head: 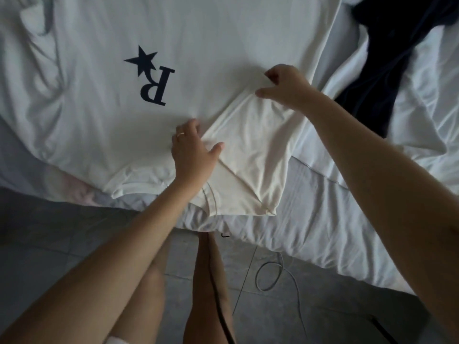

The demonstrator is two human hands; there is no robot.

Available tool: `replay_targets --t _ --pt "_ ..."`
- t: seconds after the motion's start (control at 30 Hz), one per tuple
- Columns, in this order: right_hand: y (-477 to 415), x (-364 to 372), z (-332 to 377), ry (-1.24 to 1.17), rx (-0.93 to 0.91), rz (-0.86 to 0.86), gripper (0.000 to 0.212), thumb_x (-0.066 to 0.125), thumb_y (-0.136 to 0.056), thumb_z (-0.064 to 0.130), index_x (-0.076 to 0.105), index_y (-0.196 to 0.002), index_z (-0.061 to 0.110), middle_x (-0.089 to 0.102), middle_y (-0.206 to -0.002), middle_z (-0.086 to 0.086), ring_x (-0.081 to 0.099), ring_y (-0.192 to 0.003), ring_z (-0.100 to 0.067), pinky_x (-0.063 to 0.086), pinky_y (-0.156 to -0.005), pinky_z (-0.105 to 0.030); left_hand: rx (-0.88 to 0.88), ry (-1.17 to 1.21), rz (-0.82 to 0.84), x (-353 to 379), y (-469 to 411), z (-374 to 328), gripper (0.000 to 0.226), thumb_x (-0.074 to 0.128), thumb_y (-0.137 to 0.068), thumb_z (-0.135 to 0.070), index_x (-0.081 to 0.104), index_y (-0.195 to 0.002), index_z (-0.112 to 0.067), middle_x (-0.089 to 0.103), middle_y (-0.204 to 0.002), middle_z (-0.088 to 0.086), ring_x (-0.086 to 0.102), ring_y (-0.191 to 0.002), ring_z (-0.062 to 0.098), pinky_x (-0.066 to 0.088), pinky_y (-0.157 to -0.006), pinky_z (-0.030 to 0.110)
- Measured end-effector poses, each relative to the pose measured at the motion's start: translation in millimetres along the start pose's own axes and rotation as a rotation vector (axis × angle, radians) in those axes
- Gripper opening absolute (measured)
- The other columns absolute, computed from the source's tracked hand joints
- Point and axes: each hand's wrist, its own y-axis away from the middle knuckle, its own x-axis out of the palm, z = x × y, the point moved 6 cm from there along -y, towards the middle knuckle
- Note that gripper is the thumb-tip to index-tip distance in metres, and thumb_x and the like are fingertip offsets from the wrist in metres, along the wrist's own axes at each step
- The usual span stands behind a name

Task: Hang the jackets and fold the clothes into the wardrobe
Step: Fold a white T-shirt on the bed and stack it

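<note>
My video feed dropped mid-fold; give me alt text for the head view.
Two hands fold a sleeve of a white T-shirt with a navy star-and-R print, spread on a white bed: the right hand pinches the sleeve's edge, the left hand rests at its base. A navy garment lies upper right.

The white T-shirt (198, 33) runs out past the picture's top edge, and so does the dark garment (387, 45) on the bed's (335, 219) right side. A pink thing (77, 191) at the near edge lies mostly under the shirt, unidentifiable.
</note>
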Motion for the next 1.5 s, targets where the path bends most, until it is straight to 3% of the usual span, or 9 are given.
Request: replay_targets --t 0.13,0.27,0.4,0.57,0.7,0.97,1.17,1.4,1.5 --pt "3.3 -1.0 1.8 -0.26 0.006 0.045 0.019 0.068 -0.085 0.014 0.067 -0.102 0.007 0.051 -0.067 0.005 0.047 -0.056 -0.007 0.04 -0.045 -0.019 0.009 0.082 0.229 -0.2 -18.7 -1.8 0.02 0.066 -0.074 -0.028 0.051 -0.074 -0.015 0.047 -0.066 -0.006 0.047 -0.068 0.017 0.035 -0.063 0.029" --pt "9.2 -2.5 6.7 -0.546 -0.04 0.02 0.018 0.069 -0.082 0.003 0.064 -0.082 0.02 0.06 -0.057 0.016 0.053 -0.052 0.0 0.042 -0.048 -0.019 0.009 0.328 0.213 -16.5 -17.4 0.9 0.026 0.053 -0.067 -0.021 0.048 -0.071 0.003 0.041 -0.06 0.004 0.035 -0.054 0.012 0.024 -0.046 0.022" --pt "4.7 10.2 9.0 -0.524 -0.03 -0.066 0.018 0.069 -0.082 0.006 0.063 -0.083 0.023 0.062 -0.069 0.011 0.055 -0.055 -0.002 0.044 -0.05 -0.021 -0.01 0.259 0.137 -19.8 -16.4 18.1 0.013 0.063 -0.082 -0.012 0.058 -0.093 -0.006 0.058 -0.084 0.002 0.055 -0.076 0.018 0.04 -0.062 0.025" --pt "48.8 18.4 24.9 0.243 -0.328 -0.666 0.039 0.051 -0.088 0.017 0.058 -0.126 0.011 0.061 -0.124 -0.004 0.052 -0.118 -0.024 0.032 -0.101 -0.031 0.327 -0.203 -0.137 -14.1 2.3 -3.7 0.046 0.062 -0.081 -0.016 0.049 -0.124 -0.006 0.047 -0.128 0.014 0.045 -0.118 0.03 0.034 -0.095 0.035" --pt "74.6 83.9 7.6 0.61 -0.727 -0.319 0.057 0.036 -0.098 0.037 0.036 -0.145 0.006 0.037 -0.15 -0.013 0.034 -0.14 -0.026 0.025 -0.114 -0.041 0.786 -0.618 0.022 27.6 -1.6 -16.7 0.063 0.046 -0.09 -0.038 0.035 -0.144 -0.008 0.031 -0.153 0.01 0.024 -0.142 0.022 0.017 -0.113 0.048" --pt "50.2 10.3 -73.0 0.489 -0.076 -0.517 0.061 0.017 -0.098 0.047 0.015 -0.153 0.021 0.014 -0.16 -0.003 0.011 -0.148 -0.023 -0.005 -0.116 -0.049 0.801 -0.788 0.084 38.0 -15.2 -14.2 0.079 0.037 -0.085 -0.048 0.014 -0.152 -0.014 0.007 -0.16 0.005 0.006 -0.148 0.02 -0.003 -0.111 0.06" --pt "62.6 62.3 -33.3 0.551 -0.307 -0.461 0.061 0.024 -0.1 0.046 0.032 -0.148 0.009 0.031 -0.154 -0.009 0.029 -0.142 -0.023 0.012 -0.117 -0.037 0.962 -0.872 0.14 47.2 -75.4 -83.5 0.067 0.028 -0.09 -0.04 0.019 -0.151 -0.015 0.017 -0.159 0.001 0.014 -0.147 0.016 0.005 -0.112 0.063" --pt "74.6 68.7 -39.7 0.259 0.211 -0.63 0.067 0.03 -0.097 0.046 0.013 -0.153 0.013 0.01 -0.161 -0.005 0.007 -0.148 -0.023 -0.011 -0.116 -0.044 0.969 -0.882 0.074 43.5 -97.6 -88.8 0.067 0.025 -0.094 -0.04 0.007 -0.152 -0.011 0.004 -0.161 0.005 0.003 -0.148 0.018 -0.001 -0.111 0.062" --pt "110.5 112.1 -14.5 0.28 0.119 -0.561 0.061 0.031 -0.098 0.04 0.014 -0.153 0.021 0.01 -0.16 -0.005 0.009 -0.147 -0.023 -0.004 -0.118 -0.044 1.119 -0.882 0.117 52.5 -59.2 -64.3 0.069 0.032 -0.091 -0.037 0.013 -0.151 -0.008 0.011 -0.16 0.008 0.01 -0.147 0.021 -0.001 -0.114 0.054"
